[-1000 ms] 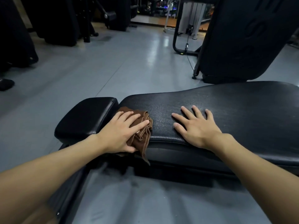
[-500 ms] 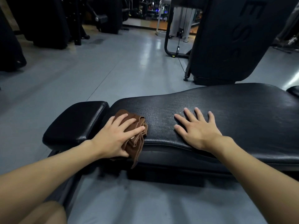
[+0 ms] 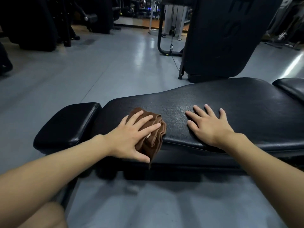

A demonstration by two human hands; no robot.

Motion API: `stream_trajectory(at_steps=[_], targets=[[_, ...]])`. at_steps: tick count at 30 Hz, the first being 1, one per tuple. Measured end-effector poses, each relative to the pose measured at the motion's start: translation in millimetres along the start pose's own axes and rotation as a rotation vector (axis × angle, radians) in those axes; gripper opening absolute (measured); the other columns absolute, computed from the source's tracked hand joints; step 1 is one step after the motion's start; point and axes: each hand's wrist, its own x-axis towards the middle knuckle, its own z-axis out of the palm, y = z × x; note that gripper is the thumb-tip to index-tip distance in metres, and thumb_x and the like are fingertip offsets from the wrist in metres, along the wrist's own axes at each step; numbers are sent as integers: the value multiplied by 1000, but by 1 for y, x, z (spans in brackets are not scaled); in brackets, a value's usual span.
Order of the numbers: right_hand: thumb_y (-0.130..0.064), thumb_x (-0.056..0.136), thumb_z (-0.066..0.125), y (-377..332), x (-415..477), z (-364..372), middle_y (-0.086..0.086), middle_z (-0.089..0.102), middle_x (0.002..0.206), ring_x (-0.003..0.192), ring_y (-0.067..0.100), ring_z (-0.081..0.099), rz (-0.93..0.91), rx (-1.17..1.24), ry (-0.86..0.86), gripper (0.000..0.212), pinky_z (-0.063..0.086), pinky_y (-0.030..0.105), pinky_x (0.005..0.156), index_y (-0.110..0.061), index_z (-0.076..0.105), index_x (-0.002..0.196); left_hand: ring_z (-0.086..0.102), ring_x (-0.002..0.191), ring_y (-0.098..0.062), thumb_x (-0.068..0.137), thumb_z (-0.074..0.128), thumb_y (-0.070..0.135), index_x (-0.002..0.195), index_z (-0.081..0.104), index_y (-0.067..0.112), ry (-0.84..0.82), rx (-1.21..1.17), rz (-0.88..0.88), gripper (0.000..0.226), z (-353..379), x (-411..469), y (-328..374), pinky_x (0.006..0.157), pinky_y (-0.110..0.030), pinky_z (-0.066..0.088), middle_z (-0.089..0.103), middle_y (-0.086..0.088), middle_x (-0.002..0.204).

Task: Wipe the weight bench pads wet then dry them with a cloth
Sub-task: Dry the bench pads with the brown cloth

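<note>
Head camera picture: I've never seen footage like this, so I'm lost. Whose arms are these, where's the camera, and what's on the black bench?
No machine here: a person wears the camera on their head, so it looks down along their own arms. The left hand presses flat on a folded brown cloth at the near edge of the long black bench pad. The right hand rests flat on the bare pad, holding nothing. A smaller pad sits at the left.
</note>
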Motion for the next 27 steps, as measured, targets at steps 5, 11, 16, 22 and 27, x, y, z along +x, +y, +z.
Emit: stream_trajectory(at_steps=[5, 11, 16, 22, 27], targets=[[-56, 100, 7, -1, 1, 2, -8, 0, 166, 153, 24, -6, -12, -6, 15, 57, -5, 63, 116, -43, 10, 155, 34, 139, -38, 71, 51, 83, 148, 30, 42, 135, 28, -23, 90, 7, 10, 6, 97, -61, 41, 40, -6, 152], [-49, 103, 13, -1, 2, 0, -8, 9, 166, 153, 22, -1, -27, 63, 53, 52, -4, 63, 117, -39, 23, 154, 38, 136, -40, 72, 47, 80, 149, 33, 36, 173, 86, 92, 90, -2, 46, 38, 98, -56, 40, 42, -10, 151], [-43, 104, 27, 10, -3, -11, -10, 19, 164, 152, 14, 8, -49, 103, 81, 47, 2, 56, 119, -37, 34, 150, 39, 136, -38, 73, 61, 70, 149, 38, 38, 237, 39, 155, 86, 3, 34, 25, 96, -48, 44, 47, -7, 147], [-64, 98, 13, 21, -15, -8, -5, 7, 166, 152, 28, 0, 76, 3, 14, 57, 1, 63, 116, -49, 18, 152, 40, 135, -40, 71, 71, 62, 151, 29, 36, 203, 95, 163, 94, 7, 28, 15, 96, -52, 44, 46, -11, 147], [-54, 101, 18, 68, -26, -19, -6, 23, 162, 150, 18, 15, 87, -67, 128, 52, 8, 49, 117, -41, 32, 149, 36, 137, -42, 72, 66, 63, 151, 28, 32, 213, 108, 263, 93, -7, 58, 51, 98, -56, 41, 43, -14, 149]])
